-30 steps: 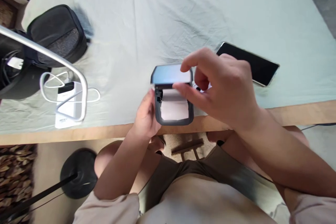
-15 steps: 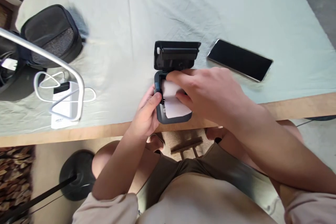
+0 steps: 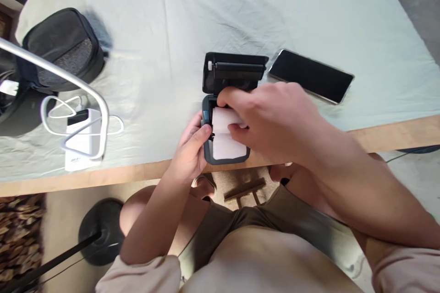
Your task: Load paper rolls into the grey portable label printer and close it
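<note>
A small dark portable thermal printer (image 3: 208, 152) lies at the table's front edge with its black lid (image 3: 237, 71) flipped up, a roller along the lid's inside. White paper (image 3: 229, 146), seemingly a roll, fills its open bay. My left hand (image 3: 192, 146) grips the printer's left side, thumb on the rim. From the right my right hand (image 3: 271, 110) reaches over the bay, index finger at the roll's upper edge and thumb against the paper, closed around the roll. The right end of the roll is hidden behind this hand.
A smartphone (image 3: 311, 75) lies face up to the right. On the left are an open black case (image 3: 62, 50), a white power bank (image 3: 82, 146) with a looped white cable, and a pale lamp arm (image 3: 75, 83) crossing above them. The wooden table edge (image 3: 134, 174) runs below the cloth.
The paper now sits straighter and deeper within the printer's bay, with my right fingers still on it. My left hand keeps its hold. The whole view has shifted slightly.
</note>
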`<state>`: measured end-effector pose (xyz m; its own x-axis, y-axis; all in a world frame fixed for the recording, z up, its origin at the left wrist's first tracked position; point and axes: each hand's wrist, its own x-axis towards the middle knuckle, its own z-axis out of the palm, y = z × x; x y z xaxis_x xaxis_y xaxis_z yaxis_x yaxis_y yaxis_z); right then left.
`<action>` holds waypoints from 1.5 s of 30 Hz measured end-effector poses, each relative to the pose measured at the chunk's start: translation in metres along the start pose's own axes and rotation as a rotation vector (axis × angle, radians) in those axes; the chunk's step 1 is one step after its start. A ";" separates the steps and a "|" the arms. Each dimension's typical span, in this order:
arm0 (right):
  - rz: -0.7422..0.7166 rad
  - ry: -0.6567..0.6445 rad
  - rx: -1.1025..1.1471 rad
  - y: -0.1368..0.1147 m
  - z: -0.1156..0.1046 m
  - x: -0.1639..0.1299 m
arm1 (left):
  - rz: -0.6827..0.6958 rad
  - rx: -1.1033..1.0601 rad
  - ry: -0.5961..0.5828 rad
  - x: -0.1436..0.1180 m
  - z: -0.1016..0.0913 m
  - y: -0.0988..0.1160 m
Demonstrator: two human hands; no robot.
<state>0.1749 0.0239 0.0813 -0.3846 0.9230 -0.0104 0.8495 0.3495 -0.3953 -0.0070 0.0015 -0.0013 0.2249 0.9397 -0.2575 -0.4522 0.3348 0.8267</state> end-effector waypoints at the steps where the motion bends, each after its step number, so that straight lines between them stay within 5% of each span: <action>1: -0.004 0.033 0.134 0.004 -0.007 -0.002 | 0.017 -0.002 0.014 0.000 0.000 -0.001; 6: 0.135 0.460 0.912 0.045 -0.031 0.001 | 0.028 -0.043 0.084 0.004 0.001 0.000; 8: 0.270 0.439 1.208 0.065 -0.026 0.008 | 0.026 -0.079 0.113 0.005 0.001 0.002; 10: 0.300 0.499 1.228 0.080 -0.013 0.013 | 0.010 -0.093 0.159 0.006 0.002 0.004; 13: 0.276 0.442 1.040 0.091 0.006 0.015 | -0.008 -0.066 0.213 0.006 0.003 0.006; 17: 0.217 0.313 0.490 0.091 0.021 0.012 | -0.001 -0.054 0.204 0.007 0.003 0.006; 23: 0.223 0.118 0.125 0.085 0.035 0.013 | -0.002 -0.087 0.172 0.006 0.003 0.005; 36: 0.147 0.150 0.142 0.080 0.028 0.008 | 0.007 -0.069 0.138 0.005 0.001 0.004; 41: 0.215 0.301 0.067 0.062 0.004 -0.010 | 0.019 -0.022 0.178 0.005 0.003 0.005; 45: 0.204 0.037 -0.105 0.047 0.002 -0.025 | 0.017 -0.026 0.164 0.006 0.006 0.005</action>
<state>0.2239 0.0171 0.0610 -0.1893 0.9808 -0.0463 0.9420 0.1681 -0.2907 -0.0032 0.0084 0.0044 0.0741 0.9431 -0.3241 -0.4770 0.3189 0.8190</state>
